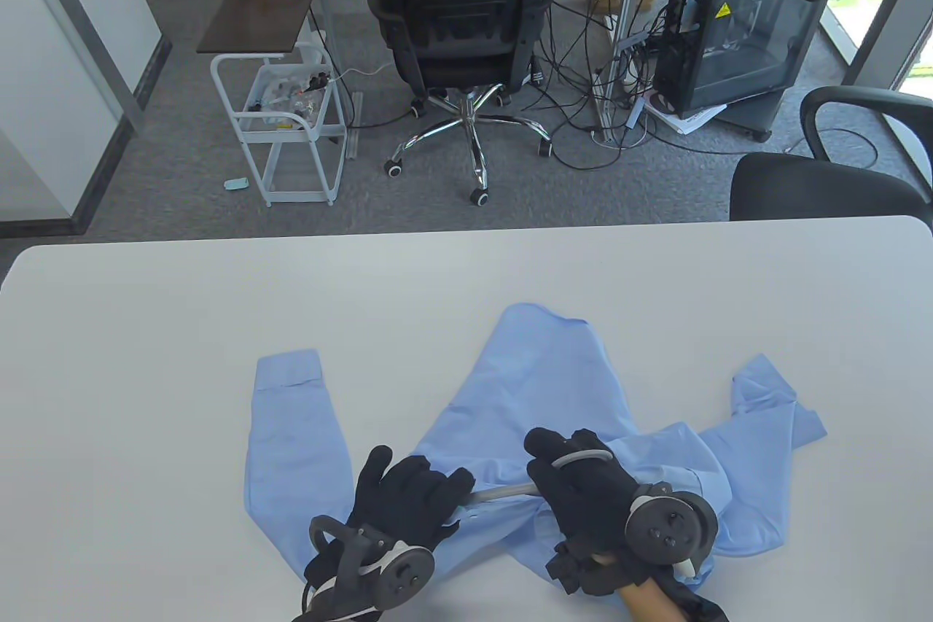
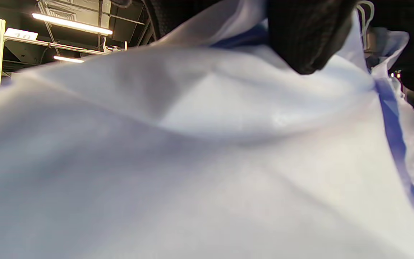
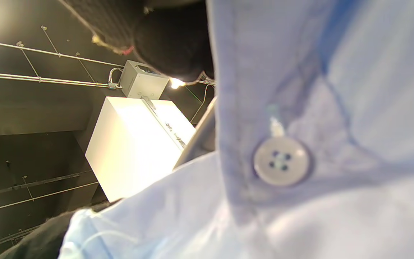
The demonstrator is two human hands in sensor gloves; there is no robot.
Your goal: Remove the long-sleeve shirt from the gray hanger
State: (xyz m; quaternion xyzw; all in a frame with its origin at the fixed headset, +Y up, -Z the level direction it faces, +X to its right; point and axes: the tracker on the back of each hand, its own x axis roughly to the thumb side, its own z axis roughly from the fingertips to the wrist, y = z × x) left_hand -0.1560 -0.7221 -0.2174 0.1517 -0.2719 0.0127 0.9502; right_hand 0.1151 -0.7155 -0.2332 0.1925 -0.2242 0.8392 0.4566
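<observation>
- Table (image 1: 146,330): white; long-sleeve shirt (image 1: 554,389), light blue, is spread near the front edge, right of centre.
- Left hand (image 1: 401,498): laid on the shirt's left shoulder, fingers extended and pressed on the fabric.
- Gray hanger (image 1: 503,492): bar is exposed between the hands.
- Right hand (image 1: 583,491): fingers are curled around the hanger.
- Button (image 3: 281,161): white, seen on the placket.

A white table (image 1: 146,330) carries everything. A light blue long-sleeve shirt (image 1: 539,389) lies spread flat on it, under and beyond the two gripping hands. One sleeve runs away from the grip on the left, the other trails to its right, cuffs resting on the tabletop.
</observation>
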